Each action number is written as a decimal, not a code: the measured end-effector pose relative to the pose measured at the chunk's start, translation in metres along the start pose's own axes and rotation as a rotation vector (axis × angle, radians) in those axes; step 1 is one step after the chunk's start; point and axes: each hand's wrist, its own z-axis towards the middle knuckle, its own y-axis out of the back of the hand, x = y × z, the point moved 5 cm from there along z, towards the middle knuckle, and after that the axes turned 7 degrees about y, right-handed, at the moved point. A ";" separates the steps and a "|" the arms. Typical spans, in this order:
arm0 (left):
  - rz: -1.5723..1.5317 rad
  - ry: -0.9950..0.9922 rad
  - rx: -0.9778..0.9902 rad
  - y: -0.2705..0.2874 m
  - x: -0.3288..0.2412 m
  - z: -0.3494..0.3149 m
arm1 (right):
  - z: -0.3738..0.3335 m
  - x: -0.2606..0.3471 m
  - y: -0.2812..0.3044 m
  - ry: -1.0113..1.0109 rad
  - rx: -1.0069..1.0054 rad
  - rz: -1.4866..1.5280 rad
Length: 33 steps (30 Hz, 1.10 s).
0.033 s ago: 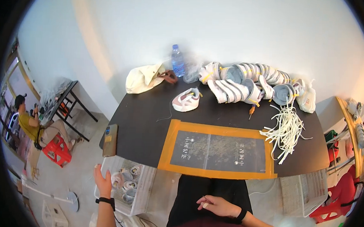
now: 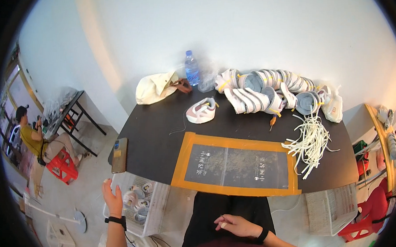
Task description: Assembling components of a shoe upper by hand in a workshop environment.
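My left hand (image 2: pixel 113 200) is open, fingers apart and nothing in it, at the left side of a white plastic crate (image 2: pixel 161 206) below the table's left front edge. Several small shoe uppers (image 2: pixel 139 200) lie inside that crate. Over my dark-trousered lap hovers or rests my right hand (image 2: pixel 237 225), loosely open with no object showing; pale tape wraps one finger. On the table (image 2: pixel 151 134), a sheet with an orange tape border (image 2: pixel 235 191) lies near the front edge. Behind it sits a single pink-and-white shoe upper (image 2: pixel 201 110), a thread trailing beside it.
Nested shoe uppers (image 2: pixel 247 100) line the back right, with a bundle of white laces (image 2: pixel 312 146) in front. A cloth hat (image 2: pixel 157 86), water bottle (image 2: pixel 191 69) and phone (image 2: pixel 119 155) are also there. Another crate (image 2: pixel 331 209) stands right. A person (image 2: pixel 31 136) sits far left.
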 end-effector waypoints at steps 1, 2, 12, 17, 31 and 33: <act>-0.009 -0.059 0.055 0.002 -0.037 0.005 | -0.001 -0.004 0.000 0.036 -0.010 -0.009; -0.006 -0.070 0.047 0.004 -0.069 0.011 | 0.000 -0.001 0.003 0.049 -0.012 -0.008; -0.232 -0.674 0.395 -0.128 -0.334 0.084 | -0.012 -0.001 0.004 0.100 0.176 -0.033; -0.014 -0.710 0.485 -0.197 -0.406 0.114 | -0.039 0.021 0.011 0.167 -0.070 -0.113; 0.160 -1.230 0.404 -0.102 -0.425 0.009 | -0.093 0.060 0.083 0.415 -0.799 -0.098; 0.212 -1.387 0.443 -0.067 -0.419 -0.033 | -0.087 0.104 0.099 0.421 -0.831 -0.196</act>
